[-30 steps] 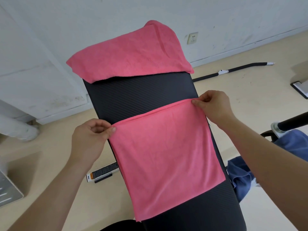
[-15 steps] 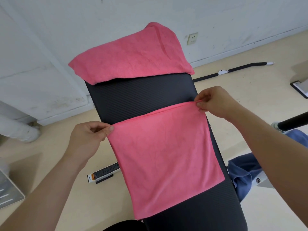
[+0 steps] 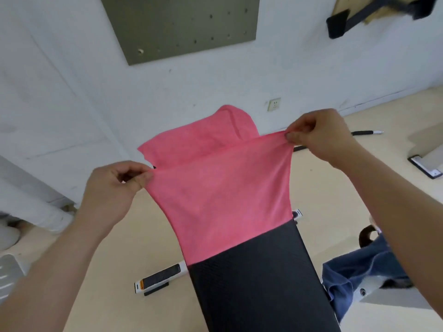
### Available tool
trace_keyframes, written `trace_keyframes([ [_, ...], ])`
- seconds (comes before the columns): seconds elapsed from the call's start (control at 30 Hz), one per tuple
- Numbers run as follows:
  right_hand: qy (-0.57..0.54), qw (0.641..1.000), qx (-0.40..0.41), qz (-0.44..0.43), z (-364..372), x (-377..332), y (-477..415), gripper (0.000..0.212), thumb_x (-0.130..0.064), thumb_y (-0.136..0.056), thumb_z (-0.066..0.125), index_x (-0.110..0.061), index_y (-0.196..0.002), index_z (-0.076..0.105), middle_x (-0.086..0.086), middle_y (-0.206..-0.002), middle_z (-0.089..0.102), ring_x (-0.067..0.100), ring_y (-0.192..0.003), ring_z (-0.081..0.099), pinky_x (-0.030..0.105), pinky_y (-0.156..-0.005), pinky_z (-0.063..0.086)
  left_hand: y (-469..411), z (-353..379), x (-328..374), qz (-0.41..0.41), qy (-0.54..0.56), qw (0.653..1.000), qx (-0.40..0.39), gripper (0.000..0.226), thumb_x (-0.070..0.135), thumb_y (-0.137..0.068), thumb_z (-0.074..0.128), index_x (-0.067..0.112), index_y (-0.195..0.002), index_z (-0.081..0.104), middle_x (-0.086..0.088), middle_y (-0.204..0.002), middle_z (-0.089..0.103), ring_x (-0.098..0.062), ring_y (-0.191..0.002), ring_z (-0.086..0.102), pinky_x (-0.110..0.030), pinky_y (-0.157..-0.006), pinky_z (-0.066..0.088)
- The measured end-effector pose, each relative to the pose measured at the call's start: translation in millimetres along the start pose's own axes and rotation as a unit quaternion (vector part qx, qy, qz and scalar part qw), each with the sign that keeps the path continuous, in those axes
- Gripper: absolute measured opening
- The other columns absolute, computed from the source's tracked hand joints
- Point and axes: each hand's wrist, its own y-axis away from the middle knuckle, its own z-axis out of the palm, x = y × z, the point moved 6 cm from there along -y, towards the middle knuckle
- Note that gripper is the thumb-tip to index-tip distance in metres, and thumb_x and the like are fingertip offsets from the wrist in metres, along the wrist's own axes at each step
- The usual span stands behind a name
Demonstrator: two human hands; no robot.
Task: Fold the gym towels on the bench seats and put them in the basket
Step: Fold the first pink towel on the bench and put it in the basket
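In the head view, the left hand (image 3: 115,190) pinched the pink towel (image 3: 223,200) at its upper left corner between curled fingers (image 3: 141,179) and thumb, and the right hand (image 3: 318,136) pinched the upper right corner likewise — top edge taut between them. The towel's lower part lay on the black bench seat (image 3: 259,283), a second pink towel (image 3: 203,137) beyond it.

Pink towel (image 3: 191,142) lies on black bench's (image 3: 259,283) far end.
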Motion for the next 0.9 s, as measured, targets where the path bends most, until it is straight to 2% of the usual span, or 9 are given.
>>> trace_keyframes([
  [0.07, -0.034, 0.996, 0.070, -0.049, -25.7, -27.8, 3.9, 0.008, -0.006, -0.079, 0.073, -0.011, -0.085, 0.072, -0.004, -0.068, 0.062, -0.006, -0.055, 0.054, 0.005, -0.056, 0.039, -0.7, -21.2, 41.9, 0.058, 0.012, 0.996, 0.061, 0.025, 0.010, -0.083, 0.070, 0.033, -0.074, 0.068, 0.025, -0.067, 0.066, 0.004, -0.061, 0.054, -0.018, -0.069, 0.046],
  [0.17, -0.060, 0.983, 0.146, -0.093, -61.3, -46.2, 32.6, 0.011, -0.008, -0.080, 0.072, -0.016, -0.088, 0.070, 0.001, -0.086, 0.062, 0.001, -0.077, 0.057, 0.008, -0.072, 0.043, 24.3, -47.8, 91.1, 0.129, -0.006, 0.986, 0.103, 0.028, 0.015, -0.084, 0.068, 0.042, -0.076, 0.066, 0.026, -0.075, 0.065, 0.004, -0.066, 0.057, -0.031, -0.065, 0.049],
  [0.27, -0.076, 0.979, 0.163, -0.100, -74.5, -28.2, 79.4, 0.015, -0.004, -0.079, 0.073, -0.017, -0.086, 0.069, 0.006, -0.091, 0.060, -0.002, -0.084, 0.056, 0.001, -0.069, 0.040, 72.0, -41.7, 103.2, 0.210, -0.068, 0.973, 0.061, 0.016, 0.026, -0.079, 0.063, 0.043, -0.079, 0.063, 0.019, -0.084, 0.064, -0.002, -0.079, 0.059, -0.023, -0.072, 0.048],
  [0.33, -0.056, 0.985, 0.140, -0.084, -62.4, 9.1, 109.5, 0.015, 0.000, -0.077, 0.074, -0.014, -0.082, 0.069, 0.008, -0.090, 0.059, -0.008, -0.080, 0.054, 0.000, -0.066, 0.040, 106.6, -15.4, 82.6, 0.244, -0.127, 0.961, 0.010, 0.008, 0.035, -0.078, 0.059, 0.038, -0.082, 0.065, 0.020, -0.089, 0.059, 0.003, -0.080, 0.054, -0.007, -0.075, 0.039],
  [0.4, -0.013, 0.995, 0.092, -0.044, -33.7, 61.5, 133.8, 0.017, 0.002, -0.076, 0.074, -0.014, -0.080, 0.070, 0.003, -0.089, 0.057, -0.006, -0.080, 0.056, 0.004, -0.066, 0.045, 138.0, 23.0, 41.5, 0.248, -0.192, 0.948, -0.054, 0.018, 0.035, -0.078, 0.052, 0.033, -0.081, 0.070, 0.017, -0.086, 0.055, 0.003, -0.078, 0.050, 0.000, -0.078, 0.031],
  [0.47, 0.042, 0.998, 0.042, 0.003, 2.3, 122.2, 151.8, 0.020, 0.002, -0.078, 0.073, -0.018, -0.079, 0.071, -0.001, -0.089, 0.056, 0.000, -0.076, 0.059, 0.014, -0.073, 0.051, 165.5, 65.8, -14.9, 0.242, -0.235, 0.933, -0.124, 0.025, 0.030, -0.080, 0.050, 0.024, -0.081, 0.074, 0.016, -0.080, 0.055, -0.002, -0.077, 0.048, -0.005, -0.076, 0.038],
  [0.57, 0.109, 0.990, -0.040, 0.073, 54.6, 200.1, 170.0, 0.023, -0.004, -0.084, 0.067, -0.027, -0.082, 0.068, 0.001, -0.093, 0.059, 0.021, -0.080, 0.066, 0.037, -0.083, 0.051, 196.7, 122.6, -89.5, 0.264, -0.308, 0.892, -0.199, 0.023, 0.022, -0.078, 0.049, 0.024, -0.088, 0.070, 0.008, -0.078, 0.060, -0.009, -0.078, 0.046, -0.029, -0.060, 0.052],
  [0.8, 0.091, 0.985, -0.056, 0.135, 94.3, 259.4, 190.2, 0.025, 0.005, -0.082, 0.056, -0.016, -0.084, 0.070, -0.001, -0.099, 0.061, 0.015, -0.078, 0.063, 0.020, -0.075, 0.040, 229.9, 169.9, -135.5, 0.287, -0.345, 0.848, -0.281, 0.030, 0.028, -0.075, 0.044, 0.028, -0.097, 0.064, 0.010, -0.073, 0.058, -0.013, -0.068, 0.057, -0.025, -0.057, 0.051],
  [0.9, 0.064, 0.986, -0.050, 0.148, 93.8, 258.4, 196.3, 0.024, 0.000, -0.083, 0.057, -0.022, -0.083, 0.068, -0.004, -0.092, 0.066, 0.015, -0.072, 0.064, 0.023, -0.069, 0.040, 231.0, 172.6, -142.8, 0.233, -0.317, 0.871, -0.294, 0.026, 0.029, -0.076, 0.047, 0.028, -0.091, 0.069, 0.013, -0.074, 0.059, -0.006, -0.069, 0.056, -0.022, -0.060, 0.052],
])
